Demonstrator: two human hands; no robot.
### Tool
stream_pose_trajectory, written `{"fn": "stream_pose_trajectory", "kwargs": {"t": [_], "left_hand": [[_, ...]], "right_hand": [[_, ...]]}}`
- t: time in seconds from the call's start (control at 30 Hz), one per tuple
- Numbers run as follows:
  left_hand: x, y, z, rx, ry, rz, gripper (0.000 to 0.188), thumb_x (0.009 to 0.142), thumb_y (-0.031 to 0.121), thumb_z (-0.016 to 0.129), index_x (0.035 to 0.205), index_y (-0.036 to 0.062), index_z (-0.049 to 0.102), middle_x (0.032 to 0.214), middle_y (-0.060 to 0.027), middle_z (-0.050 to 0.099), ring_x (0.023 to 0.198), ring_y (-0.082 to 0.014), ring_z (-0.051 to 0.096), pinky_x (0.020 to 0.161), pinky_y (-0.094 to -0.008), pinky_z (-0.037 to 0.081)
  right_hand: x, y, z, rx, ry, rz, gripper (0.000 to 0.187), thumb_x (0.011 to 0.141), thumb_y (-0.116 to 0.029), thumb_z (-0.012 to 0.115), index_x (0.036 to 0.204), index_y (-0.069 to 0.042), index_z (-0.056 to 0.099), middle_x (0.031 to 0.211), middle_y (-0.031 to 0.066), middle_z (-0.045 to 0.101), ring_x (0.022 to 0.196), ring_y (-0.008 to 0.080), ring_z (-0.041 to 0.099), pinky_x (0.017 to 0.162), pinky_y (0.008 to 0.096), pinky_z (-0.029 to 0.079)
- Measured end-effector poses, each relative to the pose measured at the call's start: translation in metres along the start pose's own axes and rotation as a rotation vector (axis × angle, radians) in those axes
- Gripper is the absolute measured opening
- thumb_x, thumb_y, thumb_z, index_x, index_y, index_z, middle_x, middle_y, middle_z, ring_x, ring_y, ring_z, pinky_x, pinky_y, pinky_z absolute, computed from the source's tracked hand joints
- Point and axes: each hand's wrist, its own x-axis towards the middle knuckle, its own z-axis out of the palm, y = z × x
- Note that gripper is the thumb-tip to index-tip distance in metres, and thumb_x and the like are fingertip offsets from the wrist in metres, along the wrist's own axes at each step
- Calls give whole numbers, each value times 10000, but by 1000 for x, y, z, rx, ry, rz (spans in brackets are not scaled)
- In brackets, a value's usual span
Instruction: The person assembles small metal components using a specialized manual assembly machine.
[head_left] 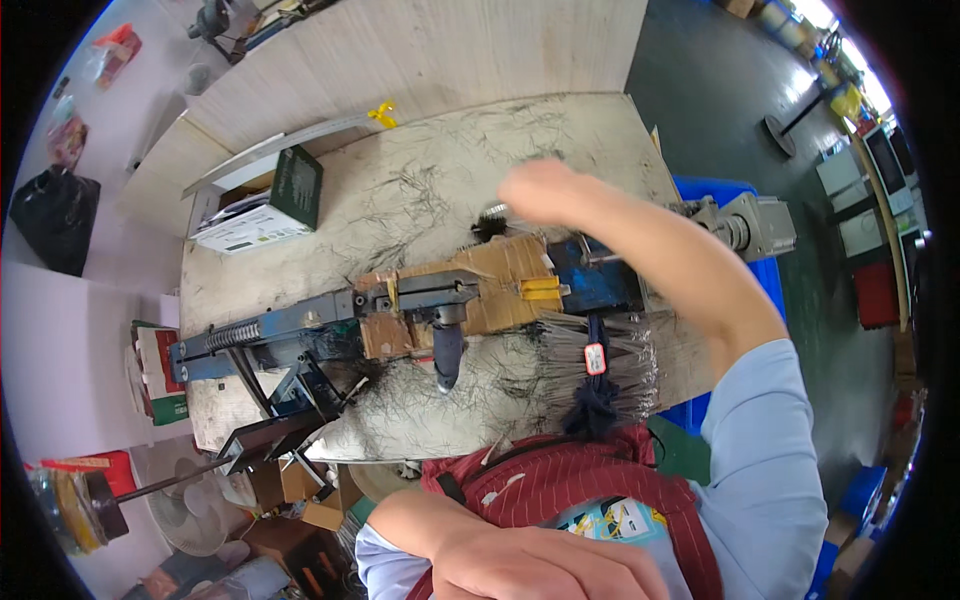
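My right hand (537, 192) reaches over the far middle of the worktable, blurred and with its fingers curled. At its fingertips is a small brush (490, 223) with dark bristles and a silver band; the hand seems closed on it. Close to my body at the lower edge is my left hand (545, 562), back up; its fingertips are cut off, so its grip is hidden. A long blue-grey metal clamping tool (410, 295) with a spring lies across the table over brown cardboard (510, 262). A dark grey handle (448, 350) points toward me from it.
Dark bristle scraps (415, 195) litter the pale tabletop (350, 200). A bundle of thin metal wires (625, 365) lies at the right front. An open green-white box (262, 220) stands back left. Beyond the right edge are a grey machine part (745, 232) and blue bin (770, 280).
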Motion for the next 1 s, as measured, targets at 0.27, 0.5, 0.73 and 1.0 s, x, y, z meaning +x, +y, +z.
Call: {"fn": "stream_pose_trajectory", "kwargs": {"t": [0.27, 0.5, 0.73, 1.0], "left_hand": [[-13, -8, -18, -299, 111, -187, 210, 997, 94, 473, 903, -36, 608, 997, -272, 666, 917, -356, 610, 765, -388, 540], [-20, -25, -29, -195, -2, -271, 234, 1014, 129, 450, 911, -7, 611, 1049, -229, 667, 912, -347, 601, 762, -408, 514], [-9, -25, -36, -195, -20, -372, 229, 1020, 183, 447, 989, 29, 613, 1087, -193, 671, 929, -336, 608, 772, -422, 516], [-37, 1, -80, 1653, 424, -426, 223, 824, -89, 570, 1040, -33, 590, 1000, -173, 646, 921, -303, 625, 790, -382, 501]], "right_hand": [[-183, -4, 0, 434, 520, -121, 129, 888, -162, 593, 916, -36, 585, 855, 137, 625, 831, 350, 611, 705, 444, 481], [-250, 1, 87, 443, 273, 208, 146, 846, -199, 618, 823, -61, 575, 796, 126, 614, 769, 348, 619, 645, 463, 474], [-245, -16, 123, 615, 461, 243, 178, 805, -167, 664, 844, -35, 552, 821, 118, 546, 756, 340, 563, 635, 429, 438], [-281, 12, 43, 415, 607, 161, 145, 700, -48, 656, 837, -56, 610, 757, 90, 594, 705, 298, 606, 598, 385, 476]]}}
